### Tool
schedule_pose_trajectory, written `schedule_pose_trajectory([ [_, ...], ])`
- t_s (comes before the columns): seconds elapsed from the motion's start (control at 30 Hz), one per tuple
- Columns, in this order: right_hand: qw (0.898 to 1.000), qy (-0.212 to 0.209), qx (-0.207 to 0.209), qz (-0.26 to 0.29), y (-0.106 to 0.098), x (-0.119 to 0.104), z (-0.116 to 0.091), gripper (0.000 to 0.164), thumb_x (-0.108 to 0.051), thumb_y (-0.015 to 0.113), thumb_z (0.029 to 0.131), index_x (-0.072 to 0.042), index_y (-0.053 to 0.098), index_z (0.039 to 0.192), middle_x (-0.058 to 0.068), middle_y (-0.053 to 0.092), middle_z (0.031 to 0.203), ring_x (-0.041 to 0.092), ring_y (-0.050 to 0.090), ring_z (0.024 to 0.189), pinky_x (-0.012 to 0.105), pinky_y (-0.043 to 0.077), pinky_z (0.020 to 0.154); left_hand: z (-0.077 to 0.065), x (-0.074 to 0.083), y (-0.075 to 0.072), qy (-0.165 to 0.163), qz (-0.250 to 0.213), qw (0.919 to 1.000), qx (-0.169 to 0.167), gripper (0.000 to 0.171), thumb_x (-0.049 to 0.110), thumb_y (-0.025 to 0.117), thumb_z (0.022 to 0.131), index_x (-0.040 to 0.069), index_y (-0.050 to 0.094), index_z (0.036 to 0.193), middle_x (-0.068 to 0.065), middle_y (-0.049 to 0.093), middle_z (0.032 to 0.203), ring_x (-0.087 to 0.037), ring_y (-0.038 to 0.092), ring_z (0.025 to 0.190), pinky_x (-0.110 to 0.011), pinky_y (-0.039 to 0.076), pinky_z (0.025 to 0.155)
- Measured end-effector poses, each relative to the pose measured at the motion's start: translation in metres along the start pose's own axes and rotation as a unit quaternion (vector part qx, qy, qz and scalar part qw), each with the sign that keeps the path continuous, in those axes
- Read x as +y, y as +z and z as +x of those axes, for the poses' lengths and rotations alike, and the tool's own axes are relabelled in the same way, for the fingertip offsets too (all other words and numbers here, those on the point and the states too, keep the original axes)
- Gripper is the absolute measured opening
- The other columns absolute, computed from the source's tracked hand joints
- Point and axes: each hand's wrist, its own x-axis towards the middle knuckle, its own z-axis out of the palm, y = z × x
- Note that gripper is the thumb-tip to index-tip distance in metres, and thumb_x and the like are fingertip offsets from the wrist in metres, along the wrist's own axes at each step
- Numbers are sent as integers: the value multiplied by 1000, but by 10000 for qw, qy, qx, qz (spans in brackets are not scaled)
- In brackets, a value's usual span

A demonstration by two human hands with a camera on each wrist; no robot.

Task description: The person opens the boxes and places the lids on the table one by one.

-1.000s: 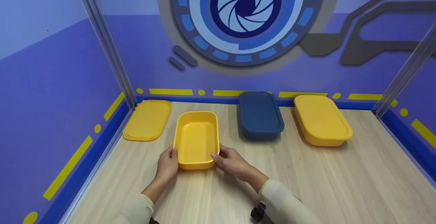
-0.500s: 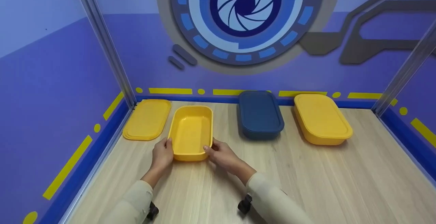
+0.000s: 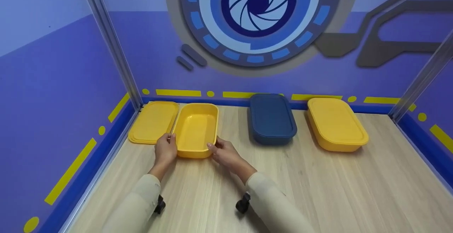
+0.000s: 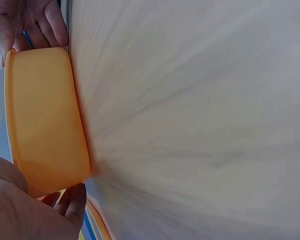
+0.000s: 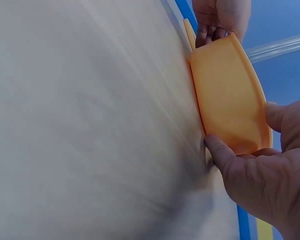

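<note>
An uncovered yellow food container (image 3: pixel 194 154), rectangular with rounded corners, sits low at the table, its inside bare. My left hand (image 3: pixel 166 151) holds its left side near the front, thumb at the rim. On the opposite side my right hand (image 3: pixel 229 155) grips it, thumb over the rim and fingers against the outer wall. In the left wrist view the container's front wall (image 4: pixel 47 120) stands between both hands. The right wrist view shows the right fingers (image 5: pixel 220 150) at its lower edge. Just left of the container lies a flat yellow lid (image 3: pixel 154 123).
A navy container (image 3: pixel 272 114) with its lid on stands right of centre by the back wall (image 3: pixel 233 80). Farther right is a lidded yellow container (image 3: pixel 338 119). Metal posts (image 3: pixel 116 45) rise at the corners. Wooden tabletop (image 3: pixel 318 190) stretches in front.
Both hands have carried the uncovered yellow container away from me and slightly left, bringing it beside the flat lid. The lid and the two covered containers have stayed put.
</note>
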Motion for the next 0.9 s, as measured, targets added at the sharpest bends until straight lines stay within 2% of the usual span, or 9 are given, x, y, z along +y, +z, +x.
schedule_pose_trajectory([
  [0.1, 9999, 72, 104, 34, 3, -1, 6, 67, -34, 60, 110, -14, 33, 168, 10, 45, 170, 21, 54, 148, 45, 48, 122, 4, 0, -2, 75, 14, 10000, 57, 38, 28, 42, 117, -2, 65, 127, -16, 64, 109, -26, 58, 98, -40, 50, 86],
  [0.27, 9993, 139, 334, -32, 8, -2, 12, 66, -36, 60, 110, -15, 35, 168, 9, 45, 170, 23, 53, 151, 44, 49, 122, 12, 0, -2, 225, 134, 9994, 239, 42, 26, 44, 116, -5, 65, 135, -26, 69, 124, -35, 63, 111, -51, 53, 101],
  [0.5, 9987, 21, 505, -59, 9, -6, 20, 64, -35, 57, 112, -14, 33, 168, 11, 42, 172, 27, 49, 155, 45, 46, 124, 26, 2, 5, 272, 185, 9980, 548, 39, 26, 50, 114, -4, 71, 126, -24, 72, 114, -33, 64, 102, -48, 54, 95],
  [0.63, 9982, 149, 586, 7, 8, -7, 27, 65, -35, 57, 112, -16, 33, 168, 9, 40, 173, 25, 47, 156, 45, 44, 126, 34, 2, 6, 321, 194, 9974, 615, 38, 27, 52, 113, -4, 72, 122, -24, 73, 112, -36, 67, 102, -50, 55, 94],
  [0.9, 9970, 269, 720, 21, 16, -13, 39, 66, -42, 60, 110, -16, 38, 166, 9, 45, 170, 26, 48, 156, 46, 46, 124, 48, 1, 1, 37, 156, 9973, 722, 40, 29, 51, 114, -3, 72, 125, -24, 73, 115, -35, 67, 104, -49, 54, 96],
])
